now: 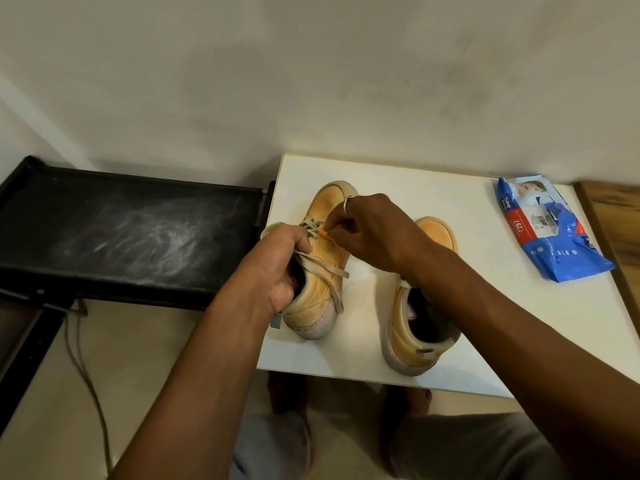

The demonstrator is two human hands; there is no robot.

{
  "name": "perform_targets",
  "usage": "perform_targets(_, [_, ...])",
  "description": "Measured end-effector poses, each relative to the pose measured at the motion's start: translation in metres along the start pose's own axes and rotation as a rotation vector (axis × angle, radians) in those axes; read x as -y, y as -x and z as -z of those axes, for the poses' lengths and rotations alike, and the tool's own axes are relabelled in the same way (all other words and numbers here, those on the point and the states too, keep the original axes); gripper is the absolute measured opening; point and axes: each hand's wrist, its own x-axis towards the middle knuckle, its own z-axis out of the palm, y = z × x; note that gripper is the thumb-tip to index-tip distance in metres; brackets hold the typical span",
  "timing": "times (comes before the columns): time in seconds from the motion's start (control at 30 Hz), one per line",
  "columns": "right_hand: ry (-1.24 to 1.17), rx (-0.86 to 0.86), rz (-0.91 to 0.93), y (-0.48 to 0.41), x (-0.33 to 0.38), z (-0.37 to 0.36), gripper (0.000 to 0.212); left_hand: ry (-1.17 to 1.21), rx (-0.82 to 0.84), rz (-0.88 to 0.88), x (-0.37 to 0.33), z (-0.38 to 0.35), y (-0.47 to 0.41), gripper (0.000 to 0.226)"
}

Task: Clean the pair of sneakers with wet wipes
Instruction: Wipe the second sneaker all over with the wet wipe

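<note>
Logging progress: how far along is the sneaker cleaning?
Done: the left sneaker and right sneaker are on the table. In hand: the left hand grips the left sneaker's collar, the right hand pinches its lace. Left: all wiping; no wipe is out, the wipes pack lies apart.

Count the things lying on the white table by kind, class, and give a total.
Tan sneakers: 2
Blue wet wipes pack: 1
Total: 3
</note>
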Motion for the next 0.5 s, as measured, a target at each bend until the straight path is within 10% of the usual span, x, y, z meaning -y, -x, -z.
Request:
perform_targets(0.1, [-0.246, 0.207, 0.005, 0.010, 0.006, 0.006, 0.013, 0.039, 0.037, 0.004, 0.000, 0.001, 0.001, 0.020])
perform_targets(0.27, [0.031, -0.083, -0.035, 0.001, 0.002, -0.004, 0.017, 0.065, 0.043, -0.003, 0.001, 0.002, -0.002, 0.022])
perform_targets(0.5, [-0.218, 0.105, 0.014, 0.014, 0.008, -0.001, 0.013, 0.161, 0.076, -0.013, 0.000, 0.004, -0.003, 0.028])
